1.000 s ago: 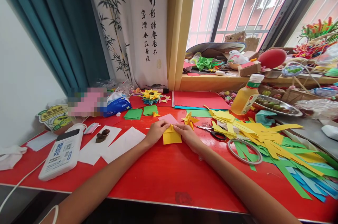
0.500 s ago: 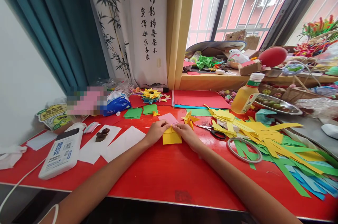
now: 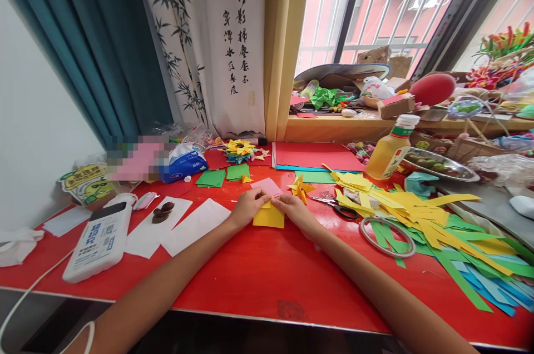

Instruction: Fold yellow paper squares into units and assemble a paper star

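Observation:
A small yellow paper square (image 3: 269, 217) lies on the red table (image 3: 258, 270), partly folded at its far edge. My left hand (image 3: 247, 208) pinches its upper left part with curled fingers. My right hand (image 3: 297, 211) presses and pinches the upper right part, fingertips almost meeting the left ones. A pink paper piece (image 3: 267, 186) lies just beyond the hands. A folded yellow paper star (image 3: 301, 188) sits a little past my right hand.
Scissors (image 3: 337, 208) and a tape ring (image 3: 386, 237) lie right of my hands, beside a heap of yellow, green and blue paper strips (image 3: 442, 237). A juice bottle (image 3: 390, 149), red sheets (image 3: 315, 156), green pieces (image 3: 221, 176), white papers (image 3: 183, 226) and a white device (image 3: 99, 240) stand around.
The yellow paper's top flap has been folded down flatter and the piece sits slightly nearer the left hand. Both hands stay pinched at its far edge.

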Motion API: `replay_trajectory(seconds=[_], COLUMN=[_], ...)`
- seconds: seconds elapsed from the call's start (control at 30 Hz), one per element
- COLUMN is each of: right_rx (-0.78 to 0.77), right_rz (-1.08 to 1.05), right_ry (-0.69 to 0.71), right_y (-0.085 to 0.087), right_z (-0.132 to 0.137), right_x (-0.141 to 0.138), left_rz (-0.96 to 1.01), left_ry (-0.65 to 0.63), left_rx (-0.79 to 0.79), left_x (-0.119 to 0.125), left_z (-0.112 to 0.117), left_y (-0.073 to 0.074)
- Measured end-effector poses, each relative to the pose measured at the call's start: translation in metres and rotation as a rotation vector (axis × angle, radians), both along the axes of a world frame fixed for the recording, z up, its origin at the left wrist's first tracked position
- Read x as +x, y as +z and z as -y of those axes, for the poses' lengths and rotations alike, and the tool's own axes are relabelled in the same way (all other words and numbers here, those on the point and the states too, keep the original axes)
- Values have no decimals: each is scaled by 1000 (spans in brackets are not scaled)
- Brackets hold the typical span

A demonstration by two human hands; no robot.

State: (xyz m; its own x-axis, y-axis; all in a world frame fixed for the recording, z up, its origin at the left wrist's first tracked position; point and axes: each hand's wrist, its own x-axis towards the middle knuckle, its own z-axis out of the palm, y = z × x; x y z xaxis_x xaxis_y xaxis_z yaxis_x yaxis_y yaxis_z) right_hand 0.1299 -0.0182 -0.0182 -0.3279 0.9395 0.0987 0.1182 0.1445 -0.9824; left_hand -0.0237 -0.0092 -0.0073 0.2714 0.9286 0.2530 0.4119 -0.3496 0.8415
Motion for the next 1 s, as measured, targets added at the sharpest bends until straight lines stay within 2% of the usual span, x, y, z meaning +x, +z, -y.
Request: replay_trajectory(seconds=[0.3,0.57,0.73,0.87,1.0], right_rx=[17,17,-33,-141,-169], right_rz=[41,65,-40,-260,-430], right_ry=[-27,36,-23,-81,-105], right_y=[0,1,2,4,7], right_z=[1,1,-4,-7,-7], right_x=[-1,0,3,7,8], left_rz=[3,69,209,379,541], left_ry=[-12,-39,47,141,183], left_rx=[39,-16,-60,-120,-185], left_x=[-1,-1,-4,-8,-9], left_z=[-2,-3,-5,-9,-13], left_y=[3,3,3,2,0])
